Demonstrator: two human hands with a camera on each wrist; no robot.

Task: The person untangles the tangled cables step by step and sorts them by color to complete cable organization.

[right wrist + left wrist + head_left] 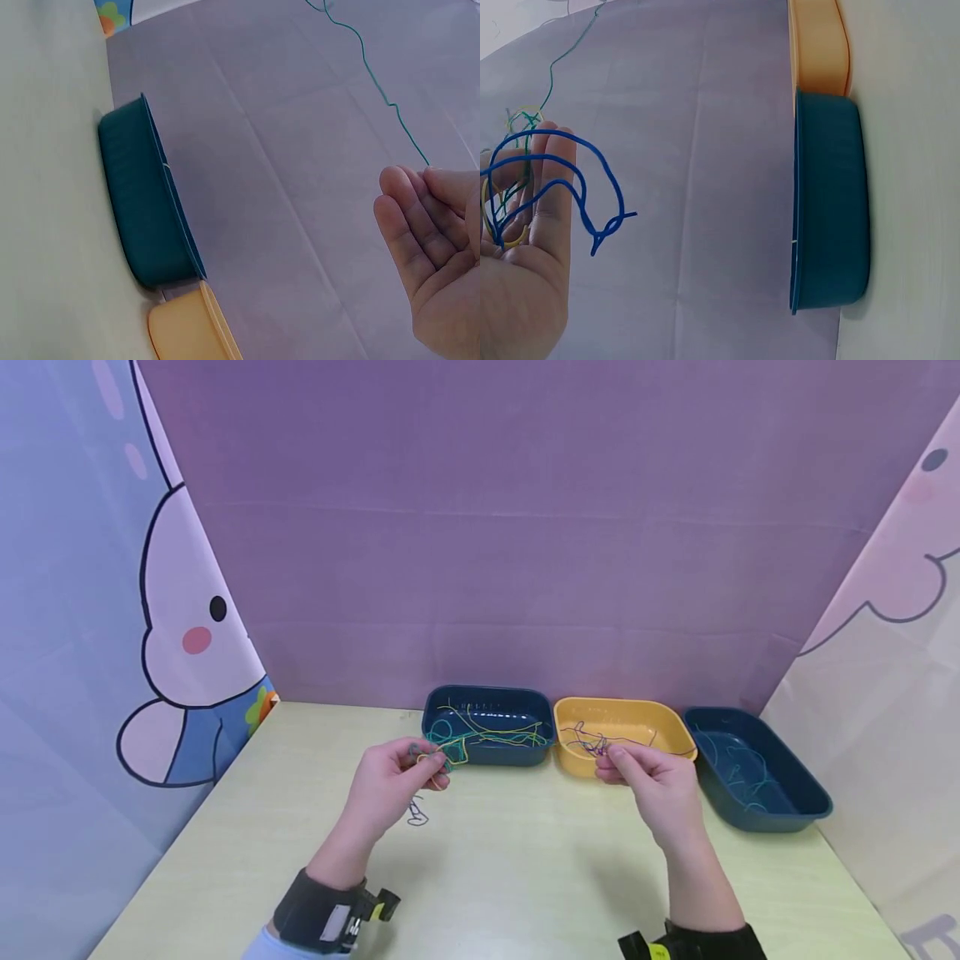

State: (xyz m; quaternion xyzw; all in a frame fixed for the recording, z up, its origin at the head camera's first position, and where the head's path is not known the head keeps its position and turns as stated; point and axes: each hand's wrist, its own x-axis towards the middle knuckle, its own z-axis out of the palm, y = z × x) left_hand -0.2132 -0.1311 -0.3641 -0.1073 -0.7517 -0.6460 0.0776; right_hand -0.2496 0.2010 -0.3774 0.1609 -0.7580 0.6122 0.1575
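Note:
My left hand (397,781) holds a tangle of green and yellow string (453,756) between thumb and fingers. Blue string (604,161) loops out from the same hand in the left wrist view, its ends dangling loose. My right hand (656,785) is raised in front of the yellow bin. Its thumb and index finger pinch the end of a green string (364,56). In the left wrist view this green string (553,75) runs away from the tangle, fairly taut with small kinks. Both hands are above the table.
At the back stand a dark blue bin (487,758) with yellow and green strings, a yellow bin (577,766) with purple or dark strings, and, at the right, another dark blue bin (787,823) with green strings. A purple cloth (525,527) hangs behind the pale table (517,877).

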